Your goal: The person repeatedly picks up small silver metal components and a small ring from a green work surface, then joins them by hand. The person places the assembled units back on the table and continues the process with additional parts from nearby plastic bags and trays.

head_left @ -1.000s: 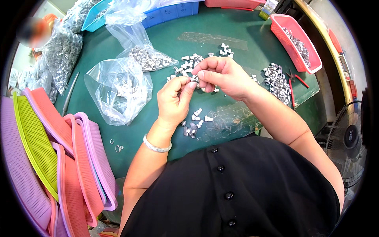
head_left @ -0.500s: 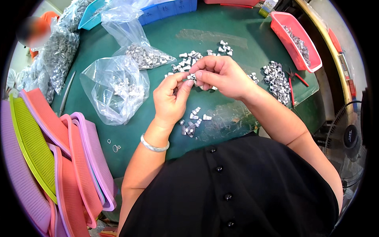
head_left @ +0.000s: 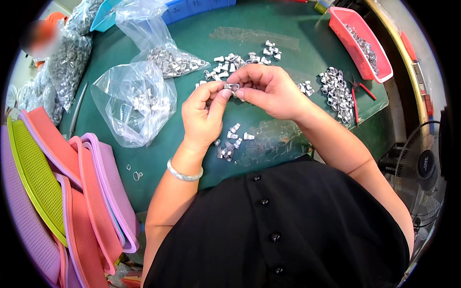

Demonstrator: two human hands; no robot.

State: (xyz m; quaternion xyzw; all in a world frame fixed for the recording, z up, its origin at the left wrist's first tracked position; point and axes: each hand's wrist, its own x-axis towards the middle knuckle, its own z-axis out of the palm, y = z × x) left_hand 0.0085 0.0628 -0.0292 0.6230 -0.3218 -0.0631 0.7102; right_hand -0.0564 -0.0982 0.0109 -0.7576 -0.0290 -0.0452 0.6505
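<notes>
Silver-grey metal, one small piece [head_left: 232, 87] with an open loop: item one, raised over the table between the two hands; clock bearings run from it as I read them on my remote view.

Left hand [head_left: 204, 113], at 8 o'clock: thumb and forefinger pinched on the piece. Pale bangle [head_left: 184, 176] on its wrist.

Right hand [head_left: 274, 93], at 3 o'clock: thumb and fingers drawn narrow, tips at the piece's edge; whether they grip it, I cannot tell.

Loose grey pieces [head_left: 231, 61], at 12, just past the fingers. Small cluster [head_left: 227, 151] of the same kind, at 6.

Clear bag [head_left: 168, 61], at 10, holding grey pieces; second clear bag [head_left: 113, 105], mouth wide, at 9, part filled.

Larger heap [head_left: 336, 91], at 3; beside it, red-handled pliers [head_left: 355, 103].

Pink-red basket [head_left: 346, 48], at 2, holding metal parts. Blue bin [head_left: 199, 9], at 11.

Stacked perforated baskets [head_left: 36, 177], at 8: purple, coral, lime.

Black fan [head_left: 426, 163], near 4.

Green table [head_left: 163, 158] beneath the pieces and bags.
</notes>
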